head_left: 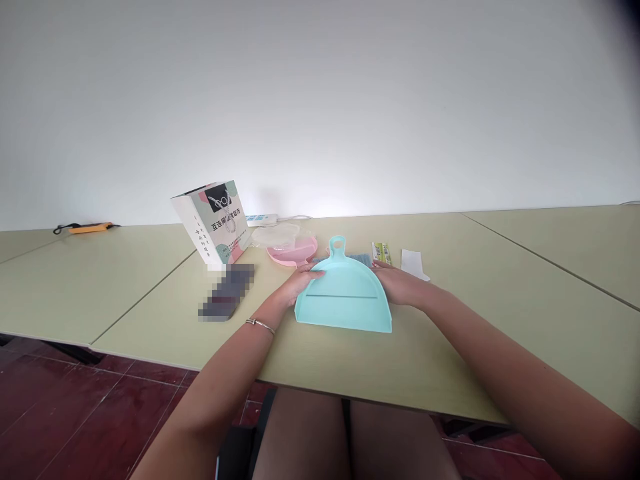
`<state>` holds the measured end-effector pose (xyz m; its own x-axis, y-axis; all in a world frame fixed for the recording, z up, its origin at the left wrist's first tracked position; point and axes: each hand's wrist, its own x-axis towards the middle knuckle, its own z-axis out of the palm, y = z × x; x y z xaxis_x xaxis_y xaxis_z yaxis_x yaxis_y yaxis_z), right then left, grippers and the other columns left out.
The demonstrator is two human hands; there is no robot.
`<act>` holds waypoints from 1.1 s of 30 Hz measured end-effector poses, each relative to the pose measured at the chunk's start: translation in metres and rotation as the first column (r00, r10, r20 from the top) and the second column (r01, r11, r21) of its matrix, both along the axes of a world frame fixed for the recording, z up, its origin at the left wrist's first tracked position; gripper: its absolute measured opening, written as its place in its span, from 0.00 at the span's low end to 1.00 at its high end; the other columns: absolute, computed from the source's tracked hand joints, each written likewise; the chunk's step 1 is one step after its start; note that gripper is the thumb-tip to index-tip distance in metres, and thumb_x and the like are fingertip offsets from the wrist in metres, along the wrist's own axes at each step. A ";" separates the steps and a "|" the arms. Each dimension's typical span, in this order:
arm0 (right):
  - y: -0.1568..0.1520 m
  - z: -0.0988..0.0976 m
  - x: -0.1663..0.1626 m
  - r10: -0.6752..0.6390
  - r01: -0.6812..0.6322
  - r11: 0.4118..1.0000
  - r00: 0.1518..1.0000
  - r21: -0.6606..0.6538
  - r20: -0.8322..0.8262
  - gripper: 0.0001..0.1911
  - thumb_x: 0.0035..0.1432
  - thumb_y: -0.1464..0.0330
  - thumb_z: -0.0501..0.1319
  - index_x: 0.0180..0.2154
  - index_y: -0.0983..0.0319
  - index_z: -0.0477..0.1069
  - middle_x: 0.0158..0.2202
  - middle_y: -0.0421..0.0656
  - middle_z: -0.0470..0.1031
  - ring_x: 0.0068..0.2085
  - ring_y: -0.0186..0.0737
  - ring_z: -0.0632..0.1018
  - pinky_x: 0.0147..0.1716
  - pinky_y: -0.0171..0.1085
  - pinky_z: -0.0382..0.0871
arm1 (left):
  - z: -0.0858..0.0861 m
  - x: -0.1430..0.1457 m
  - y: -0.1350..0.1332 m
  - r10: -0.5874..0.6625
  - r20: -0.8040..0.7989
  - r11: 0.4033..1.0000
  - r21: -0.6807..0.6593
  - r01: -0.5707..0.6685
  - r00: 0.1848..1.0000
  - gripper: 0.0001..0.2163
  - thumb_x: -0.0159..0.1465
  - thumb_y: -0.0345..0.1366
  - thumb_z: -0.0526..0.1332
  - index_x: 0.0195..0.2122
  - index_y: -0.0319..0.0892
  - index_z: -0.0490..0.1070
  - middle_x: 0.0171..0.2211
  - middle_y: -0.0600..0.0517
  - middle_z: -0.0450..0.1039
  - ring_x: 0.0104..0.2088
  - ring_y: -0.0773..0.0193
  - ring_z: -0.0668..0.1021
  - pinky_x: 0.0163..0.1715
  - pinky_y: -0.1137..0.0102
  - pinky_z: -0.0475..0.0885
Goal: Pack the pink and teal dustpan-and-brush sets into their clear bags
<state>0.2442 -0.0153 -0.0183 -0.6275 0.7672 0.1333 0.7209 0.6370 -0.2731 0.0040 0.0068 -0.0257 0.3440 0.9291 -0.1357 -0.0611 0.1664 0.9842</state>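
Observation:
A small turquoise dustpan (343,293) lies flat on the pale green table (450,347), its handle loop pointing away from me. My left hand (299,281) rests against its left edge, fingers laid over the rim near the handle. My right hand (400,283) grips the right edge, fingers curled behind it. A thin bracelet sits on my left wrist.
Behind the dustpan are a pink dish (293,252) with a clear lid, a standing printed box (214,220), a blurred dark flat object (227,301), a green-yellow packet (382,253) and a white paper piece (414,265). An orange item (90,228) lies far left. White wall behind.

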 end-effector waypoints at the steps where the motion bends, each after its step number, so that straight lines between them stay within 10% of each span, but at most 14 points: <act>1: 0.001 -0.001 -0.001 0.000 0.000 1.000 1.000 0.015 -0.005 0.16 0.50 0.72 0.55 0.38 0.53 0.76 0.43 0.42 0.77 0.50 0.53 0.73 0.59 0.54 0.53 | 0.000 0.000 0.000 -0.001 0.008 1.000 -0.003 0.001 1.000 0.19 0.48 0.34 0.67 0.43 0.44 0.75 0.40 0.50 0.76 0.39 0.57 0.77 0.42 0.63 0.69; 13: 0.006 0.004 0.009 -0.152 0.267 0.895 0.936 0.358 -0.318 0.18 0.54 0.73 0.51 0.42 0.54 0.74 0.45 0.41 0.77 0.47 0.47 0.75 0.56 0.52 0.58 | 0.019 -0.008 -0.004 0.011 0.292 1.000 -0.022 -0.004 0.956 0.23 0.49 0.35 0.68 0.47 0.40 0.70 0.38 0.46 0.77 0.39 0.55 0.79 0.43 0.62 0.71; 20: 0.011 0.017 0.031 -0.275 0.729 0.679 0.359 0.084 -0.892 0.14 0.54 0.56 0.56 0.25 0.58 0.67 0.30 0.45 0.75 0.36 0.46 0.75 0.36 0.45 0.69 | 0.020 -0.008 0.000 0.201 0.334 0.970 0.066 -0.236 0.921 0.22 0.49 0.35 0.66 0.47 0.43 0.70 0.38 0.51 0.77 0.40 0.58 0.78 0.44 0.63 0.70; 25: 0.009 0.030 0.031 -0.194 0.407 0.899 0.040 -0.161 -0.980 0.20 0.48 0.49 0.60 0.24 0.56 0.58 0.23 0.37 0.65 0.24 0.35 0.67 0.25 0.37 0.65 | 0.018 -0.005 -0.001 0.313 0.288 0.933 0.088 -0.350 0.905 0.19 0.51 0.34 0.63 0.45 0.45 0.70 0.37 0.53 0.76 0.39 0.60 0.76 0.42 0.66 0.70; 33: -0.016 0.036 -0.008 -0.406 0.011 0.902 0.354 -0.431 -0.842 0.21 0.49 0.46 0.58 0.26 0.56 0.60 0.20 0.35 0.55 0.19 0.31 0.59 0.17 0.34 0.53 | 0.008 -0.002 0.005 0.300 0.255 0.939 0.091 -0.331 0.919 0.15 0.52 0.32 0.61 0.42 0.45 0.72 0.36 0.53 0.76 0.36 0.63 0.75 0.41 0.68 0.68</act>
